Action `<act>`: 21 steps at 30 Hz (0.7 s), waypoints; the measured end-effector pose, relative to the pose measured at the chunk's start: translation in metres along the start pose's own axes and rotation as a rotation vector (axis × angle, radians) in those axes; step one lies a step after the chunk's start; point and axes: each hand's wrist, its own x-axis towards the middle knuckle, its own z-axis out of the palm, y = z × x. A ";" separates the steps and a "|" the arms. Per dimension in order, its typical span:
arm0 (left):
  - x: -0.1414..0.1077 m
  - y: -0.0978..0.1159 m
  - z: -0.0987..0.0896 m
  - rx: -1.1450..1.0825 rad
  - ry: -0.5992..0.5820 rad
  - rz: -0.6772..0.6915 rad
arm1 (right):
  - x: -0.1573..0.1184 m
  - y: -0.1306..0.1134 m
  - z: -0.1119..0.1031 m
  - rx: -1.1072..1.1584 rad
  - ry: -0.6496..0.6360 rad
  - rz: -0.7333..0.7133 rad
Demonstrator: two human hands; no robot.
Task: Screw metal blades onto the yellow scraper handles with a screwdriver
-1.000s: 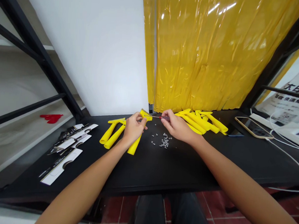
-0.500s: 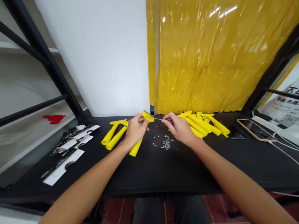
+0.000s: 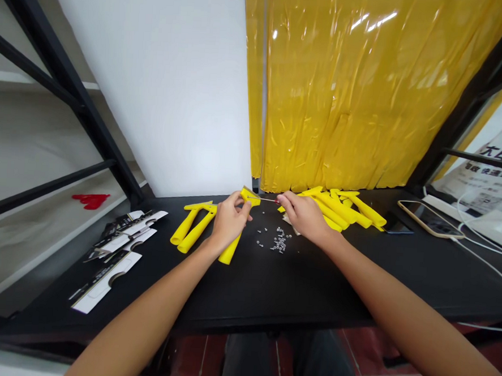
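My left hand [image 3: 232, 218] is closed around a yellow plastic handle [image 3: 231, 251] with a wider head. Its tube end points toward me, and the head sticks up past my fingers. In my right hand [image 3: 302, 214] is a screwdriver [image 3: 268, 200]; its thin shaft reaches left to the head of the yellow handle, and a bit of red grip shows at my fingers. Whether a screw sits at the tip is too small to tell. Below and between my hands lies a loose pile of small screws and nuts [image 3: 279, 243]. Two similar yellow handles [image 3: 193, 230] lie left of my left hand.
More yellow handles [image 3: 339, 207] are heaped behind my right hand. White-and-black cardboard pieces [image 3: 109, 281] lie on the black table [image 3: 227, 300] at left. A phone [image 3: 430, 219] with a white cable is at right. Red pieces [image 3: 91, 201] rest on the left shelf.
My right hand has shifted slightly right along the screwdriver, from the thin shaft to the red grip. My left hand keeps its hold on the yellow handle, nearly in place.
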 end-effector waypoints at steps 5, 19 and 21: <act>0.000 0.002 0.001 -0.006 0.016 -0.004 | -0.001 0.000 0.000 0.103 -0.024 -0.063; 0.000 0.000 0.000 0.002 0.020 -0.015 | -0.002 -0.002 0.000 0.077 -0.023 -0.055; -0.001 -0.001 0.000 0.004 0.011 -0.016 | -0.001 0.000 0.001 0.013 0.002 -0.024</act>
